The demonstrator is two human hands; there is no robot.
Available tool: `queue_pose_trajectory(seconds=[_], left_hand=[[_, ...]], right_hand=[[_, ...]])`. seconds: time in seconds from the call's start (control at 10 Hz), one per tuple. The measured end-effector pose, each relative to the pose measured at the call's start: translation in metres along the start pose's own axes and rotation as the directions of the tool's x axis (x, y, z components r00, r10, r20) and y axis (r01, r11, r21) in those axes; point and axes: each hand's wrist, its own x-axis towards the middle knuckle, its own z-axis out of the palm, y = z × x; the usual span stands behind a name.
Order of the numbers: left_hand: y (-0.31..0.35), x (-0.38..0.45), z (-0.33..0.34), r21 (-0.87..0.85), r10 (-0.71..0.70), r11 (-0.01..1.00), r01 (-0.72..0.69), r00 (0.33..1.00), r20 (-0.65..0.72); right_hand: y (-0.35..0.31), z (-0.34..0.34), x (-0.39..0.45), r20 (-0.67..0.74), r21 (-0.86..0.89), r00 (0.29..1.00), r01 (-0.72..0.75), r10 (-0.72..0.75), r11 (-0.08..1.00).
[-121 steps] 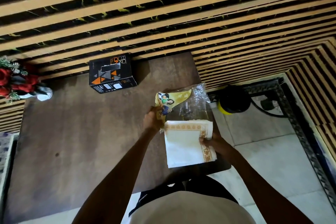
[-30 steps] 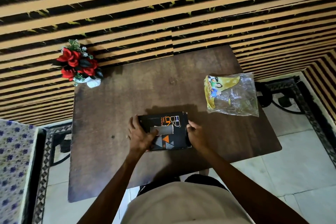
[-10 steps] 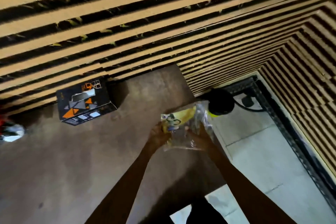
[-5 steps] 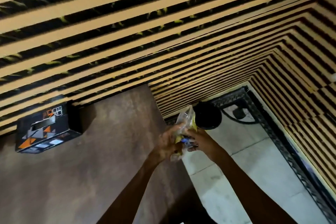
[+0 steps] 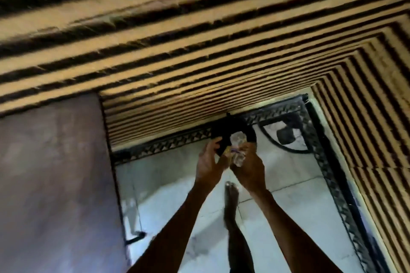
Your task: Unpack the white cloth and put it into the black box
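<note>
Both bare hands raised together over the pale tiled floor (image 5: 288,206), to the right of the dark brown wooden tabletop (image 5: 55,184). Crumpled clear plastic wrapper with a trace of yellow and blue print (image 5: 237,148) bunched between them, blurred by motion. Right hand (image 5: 249,168) closed round the lower part of the wrapper, grip tight, fingers curled toward the palm. Left hand (image 5: 209,162) just beside it, touching the wrapper's left edge, fingers half bent and thumb lifted, grip loose; whether it truly pinches the plastic cannot be told through the blur. White cloth and black box nowhere in view, so their place cannot be told. Round black object on the floor (image 5: 233,131) directly behind the wrapper, against the base of the yellow-and-black striped wall (image 5: 199,51). Black patterned border strip (image 5: 173,142) running along the foot of that wall and down the right side of the tiles. Dark cable (image 5: 286,149) curving across the floor near a small black block (image 5: 285,135) in the far corner. Bare foot (image 5: 230,193) planted on the tiles below the hands, between the two forearms. Tabletop bare in the part that shows, its right edge running down the left of the floor.
</note>
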Motion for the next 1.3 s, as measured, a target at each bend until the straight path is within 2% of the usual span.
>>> queue_pose_trajectory(seconds=[0.1, 0.2, 0.3, 0.4, 0.5, 0.6, 0.7, 0.8, 0.9, 1.0, 1.1, 1.3], left_hand=[[-0.056, 0.057, 0.048, 0.011, -0.055, 0.998, 0.057, 0.984, -0.168], [-0.12, 0.119, 0.09, -0.029, -0.124, 0.992, 0.12, 0.971, -0.204], [-0.176, 0.162, 0.117, -0.107, -0.205, 0.977, 0.186, 0.955, -0.214], [-0.219, 0.19, 0.135, -0.122, -0.215, 0.974, 0.191, 0.949, -0.231], [-0.25, 0.207, 0.144, -0.121, -0.233, 0.97, 0.21, 0.943, -0.239], [-0.257, 0.207, 0.144, -0.095, -0.25, 0.967, 0.234, 0.946, -0.208], [-0.236, 0.194, 0.136, -0.09, -0.26, 0.965, 0.247, 0.947, -0.191], [-0.192, 0.165, 0.122, -0.171, -0.292, 0.947, 0.273, 0.952, -0.093], [-0.143, 0.127, 0.099, -0.195, -0.28, 0.943, 0.27, 0.96, -0.021], [-0.084, 0.079, 0.068, -0.213, -0.246, 0.945, 0.247, 0.969, 0.029], [-0.027, 0.021, 0.028, -0.234, -0.178, 0.956, 0.178, 0.984, 0.02], [0.025, -0.11, -0.061, -0.229, 0.044, 0.973, -0.038, 0.999, 0.024]], right_hand=[[0.07, 0.038, 0.077, 0.032, 0.01, 0.999, -0.04, 0.039, 0.999], [0.134, 0.089, 0.156, 0.002, 0.016, 1.0, 0.024, -0.024, 1.0], [0.176, 0.136, 0.223, 0.097, -0.13, 0.994, -0.031, 0.044, 0.991], [0.221, 0.184, 0.272, 0.185, -0.357, 0.983, 0.05, 0.018, 0.933], [0.266, 0.214, 0.306, 0.454, -0.537, 0.889, 0.215, 0.065, 0.816], [0.27, 0.212, 0.313, 0.634, -0.471, 0.772, 0.341, 0.043, 0.814], [0.245, 0.177, 0.289, 0.55, -0.339, 0.829, 0.327, -0.095, 0.882], [0.195, 0.113, 0.242, 0.39, -0.181, 0.914, 0.196, -0.113, 0.964], [0.135, 0.044, 0.182, 0.265, -0.003, 0.963, 0.051, -0.048, 0.999], [0.078, -0.009, 0.114, 0.209, 0.13, 0.978, -0.009, -0.018, 0.992], [0.018, -0.051, 0.041, 0.187, 0.274, 0.982, -0.07, 0.018, 0.959], [-0.092, -0.087, -0.119, 0.146, 0.501, 0.988, -0.036, -0.044, 0.865]])
